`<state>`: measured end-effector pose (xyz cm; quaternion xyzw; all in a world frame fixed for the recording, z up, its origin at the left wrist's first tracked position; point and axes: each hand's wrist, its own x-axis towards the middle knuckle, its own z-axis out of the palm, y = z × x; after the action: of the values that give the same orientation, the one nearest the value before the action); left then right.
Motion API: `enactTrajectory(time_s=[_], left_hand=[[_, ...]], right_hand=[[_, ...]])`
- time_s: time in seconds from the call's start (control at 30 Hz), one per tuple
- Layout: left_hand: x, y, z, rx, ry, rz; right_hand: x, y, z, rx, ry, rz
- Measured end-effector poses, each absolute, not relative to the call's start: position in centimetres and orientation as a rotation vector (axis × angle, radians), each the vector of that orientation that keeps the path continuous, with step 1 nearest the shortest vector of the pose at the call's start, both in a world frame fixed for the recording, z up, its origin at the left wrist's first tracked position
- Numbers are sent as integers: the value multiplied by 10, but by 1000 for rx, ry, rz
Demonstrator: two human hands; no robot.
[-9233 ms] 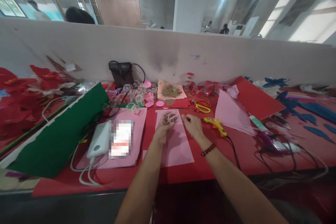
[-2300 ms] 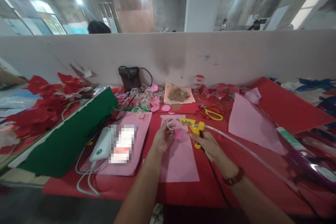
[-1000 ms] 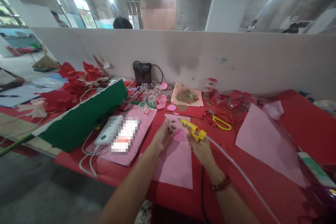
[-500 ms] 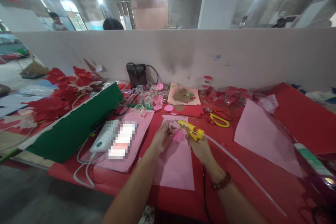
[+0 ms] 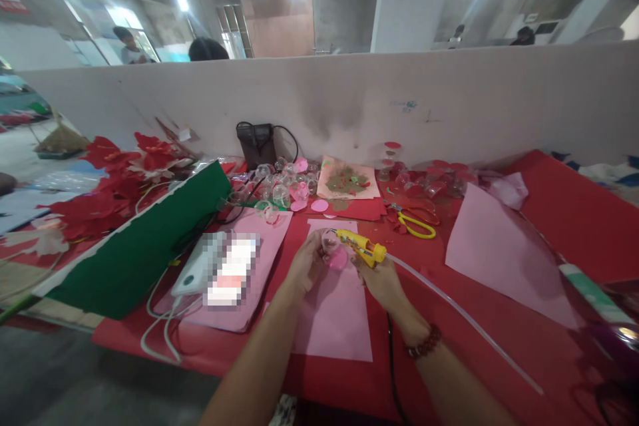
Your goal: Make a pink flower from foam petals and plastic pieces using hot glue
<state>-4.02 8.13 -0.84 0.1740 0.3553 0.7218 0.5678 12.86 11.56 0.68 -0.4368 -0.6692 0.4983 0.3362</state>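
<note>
My right hand (image 5: 377, 273) is closed round a yellow hot glue gun (image 5: 359, 245), and a long clear glue stick (image 5: 464, 315) trails from its back end. The gun's tip is at a small clear plastic cup (image 5: 329, 239), which the fingers of my left hand (image 5: 308, 259) grip from the side. A pink paper disc (image 5: 338, 257) shows just below the cup, seemingly attached to it. Both hands are above a pink paper sheet (image 5: 332, 319) on the red table covering (image 5: 424, 373).
Clear cups (image 5: 284, 188) with pink discs, a black bag (image 5: 256, 145) and yellow-handled scissors (image 5: 417, 225) lie toward the wall. On the left are a white power bank (image 5: 197, 266), a green board (image 5: 144, 246) and red paper flowers (image 5: 110, 186). A pink sheet (image 5: 504, 256) lies right.
The view has shifted slightly. Both hands keep their hold, and the glue gun's tip stays at the cup with hardly any movement.
</note>
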Motion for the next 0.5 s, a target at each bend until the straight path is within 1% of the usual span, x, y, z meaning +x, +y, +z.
enactTrajectory(time_s=[0.5], left_hand=[[-40,80,-5,382,831,1691]], right_hand=[[131,117,9,-1117,-1729,1301]])
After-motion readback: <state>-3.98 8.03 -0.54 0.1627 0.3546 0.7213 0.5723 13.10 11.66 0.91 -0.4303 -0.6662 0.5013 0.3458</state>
